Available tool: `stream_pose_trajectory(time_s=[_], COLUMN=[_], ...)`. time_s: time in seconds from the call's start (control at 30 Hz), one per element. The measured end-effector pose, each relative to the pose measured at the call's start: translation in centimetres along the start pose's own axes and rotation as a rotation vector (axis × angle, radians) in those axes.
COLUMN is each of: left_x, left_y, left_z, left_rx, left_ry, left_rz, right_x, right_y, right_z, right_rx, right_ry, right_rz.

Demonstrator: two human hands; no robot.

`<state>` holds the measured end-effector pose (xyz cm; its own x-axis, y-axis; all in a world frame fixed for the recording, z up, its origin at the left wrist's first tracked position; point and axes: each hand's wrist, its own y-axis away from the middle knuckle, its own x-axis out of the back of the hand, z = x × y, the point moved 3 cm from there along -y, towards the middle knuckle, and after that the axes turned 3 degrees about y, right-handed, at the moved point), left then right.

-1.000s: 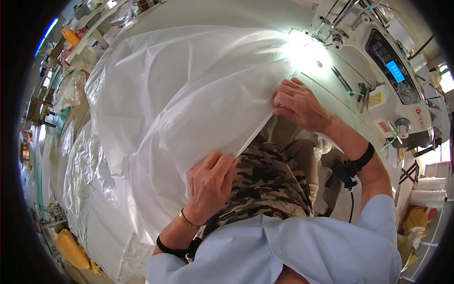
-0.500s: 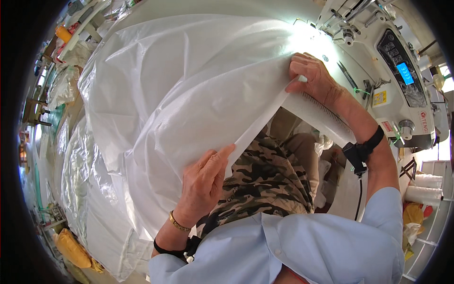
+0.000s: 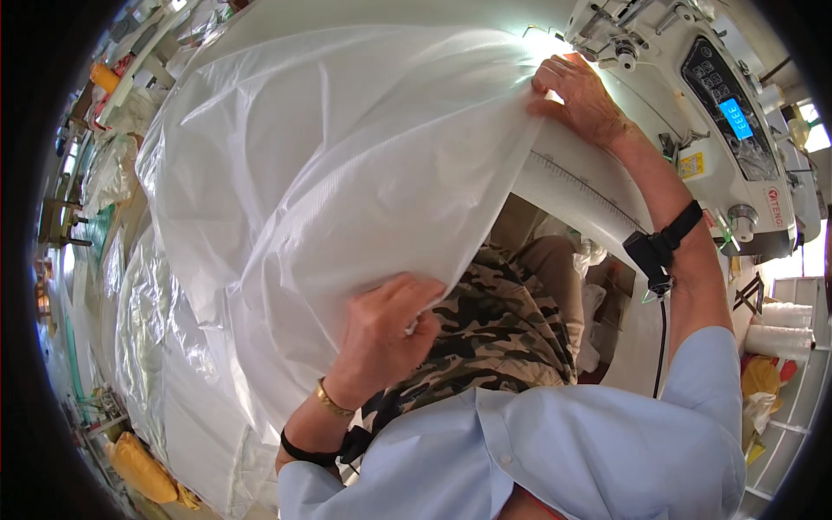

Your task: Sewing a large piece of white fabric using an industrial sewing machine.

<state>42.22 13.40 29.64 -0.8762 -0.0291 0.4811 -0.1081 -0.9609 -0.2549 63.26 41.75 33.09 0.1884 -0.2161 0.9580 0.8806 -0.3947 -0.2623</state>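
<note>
A large sheet of white translucent plastic [image 3: 364, 182] spreads over the table and drapes down at the left. My right hand [image 3: 579, 97] pinches its far right corner, close under the lit needle area of a white sewing machine [image 3: 628, 54]. Down at the sheet's near edge, my left hand [image 3: 392, 328] has its fingers closed on the plastic, thumb bent beneath. Between the two hands the edge runs taut in a slanting line. A ruler scale [image 3: 589, 186] marks the table edge beside my right forearm.
The machine's control panel [image 3: 732, 113] glows blue at the right. Thread cones [image 3: 780, 328] stand on a white rack at the lower right. More crumpled clear plastic [image 3: 156, 321] lies at the left, with a yellow-orange bundle [image 3: 141, 468] below it. A camouflage cloth [image 3: 485, 325] covers my lap.
My right hand has moved away from me with the sheet's corner, nearer the machine's needle area. My left hand has shifted slightly right, its fingers now more curled on the edge.
</note>
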Motion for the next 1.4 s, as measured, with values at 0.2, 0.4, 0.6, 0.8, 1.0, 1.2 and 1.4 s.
stream_pose_trajectory(time_s=[0.2, 0.4, 0.6, 0.8, 1.0, 1.2, 1.4], left_x=[-2.8, -4.2, -4.5, -4.6, -5.7, -7.1, -9.2], left_y=[-1.7, -2.7, -4.4, -8.1, -12.5, -17.7, -22.6], left_z=[1.9, 2.4, 2.3, 2.8, 2.6, 3.3, 2.6], left_rx=[-0.323, -0.414, -0.446, -0.464, -0.43, -0.442, -0.546], left_ry=[-0.227, -0.322, -0.436, -0.56, -0.714, -0.787, -0.821], left_rz=[-0.032, -0.103, -0.122, -0.149, -0.199, -0.244, -0.195], right_x=[-1.4, -0.7, -0.5, -0.2, -0.2, -0.9, -0.9], right_y=[1.5, 4.4, 4.7, 4.7, 4.7, 4.9, 4.7], right_z=[-0.3, -3.7, -3.5, -3.5, -3.4, -3.1, -2.6], right_rx=[-0.287, -0.514, -0.569, -0.56, -0.533, -0.521, -0.58], right_ry=[0.259, 0.056, -0.052, -0.1, -0.165, -0.214, -0.292], right_rz=[0.063, 0.101, 0.039, 0.016, -0.016, 0.133, 0.135])
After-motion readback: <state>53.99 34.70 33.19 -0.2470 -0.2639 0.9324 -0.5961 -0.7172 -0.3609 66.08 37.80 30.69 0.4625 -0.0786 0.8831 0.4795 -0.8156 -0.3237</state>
